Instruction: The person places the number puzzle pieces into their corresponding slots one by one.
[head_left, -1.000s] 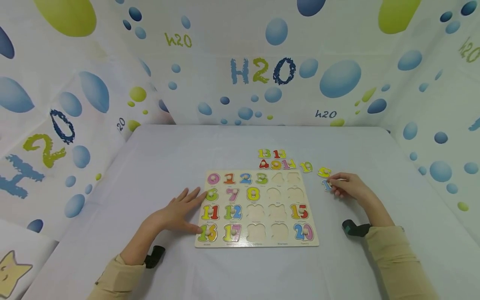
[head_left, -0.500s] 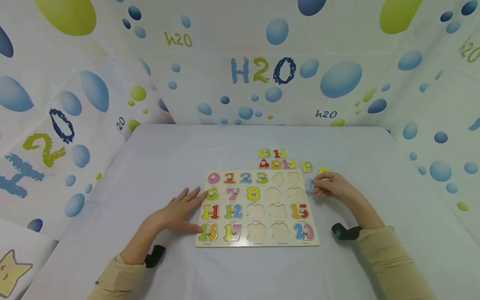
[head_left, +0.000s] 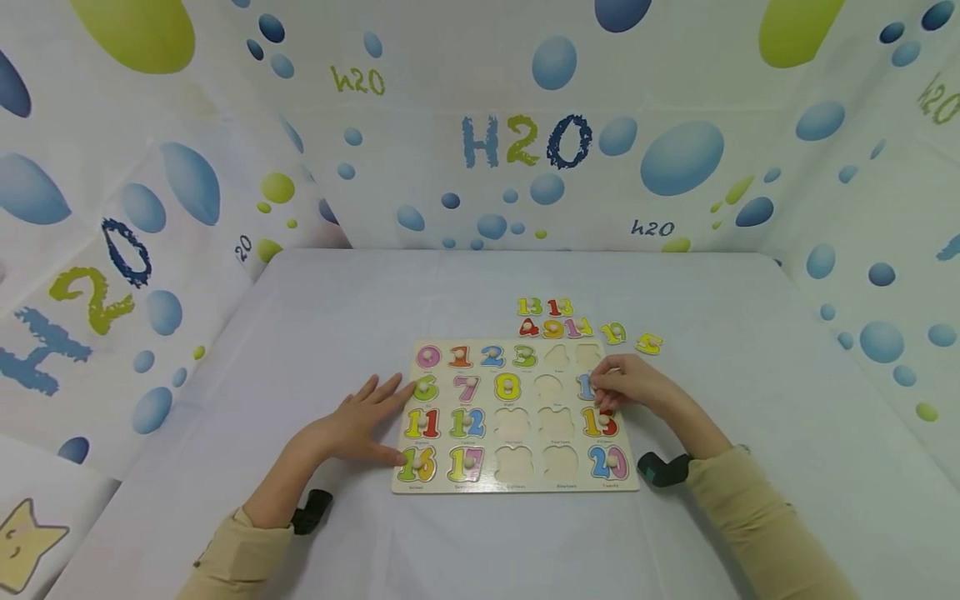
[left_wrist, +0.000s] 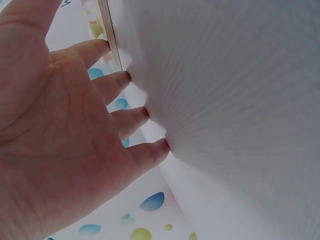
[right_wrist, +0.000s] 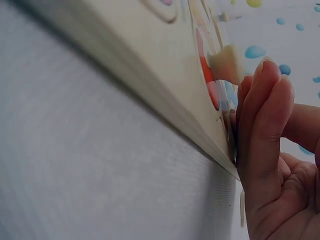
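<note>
The wooden number puzzle board (head_left: 536, 483) lies flat on the table, with several number pieces set in it and several bare recesses. My left hand (head_left: 348, 427) rests with spread, straight fingers at the board's left edge; its fingertips (left_wrist: 122, 79) touch the edge and the cloth in the left wrist view. Over the right end of the second row, my right hand (head_left: 633, 383) pinches a number puzzle piece (head_left: 582, 387). A blue 1 shows on it, and the fingers hide the rest. Just below sits the 15 piece (head_left: 600, 422), its knob (right_wrist: 226, 65) close to the right fingers.
Behind the board lie loose pieces: a green-yellow 13 (head_left: 529, 307), a red-yellow 13 (head_left: 559, 307), a red 4 (head_left: 528, 327), an orange 9 (head_left: 552, 329), a 14 (head_left: 577, 327), a 19 (head_left: 613, 333) and a yellow 5 (head_left: 649, 343). White cloth (head_left: 480, 550) covers the table.
My right hand has carried the blue number puzzle piece leftward from beside the yellow 5 to the right end of the board's second row. The left hand has stayed in place.
</note>
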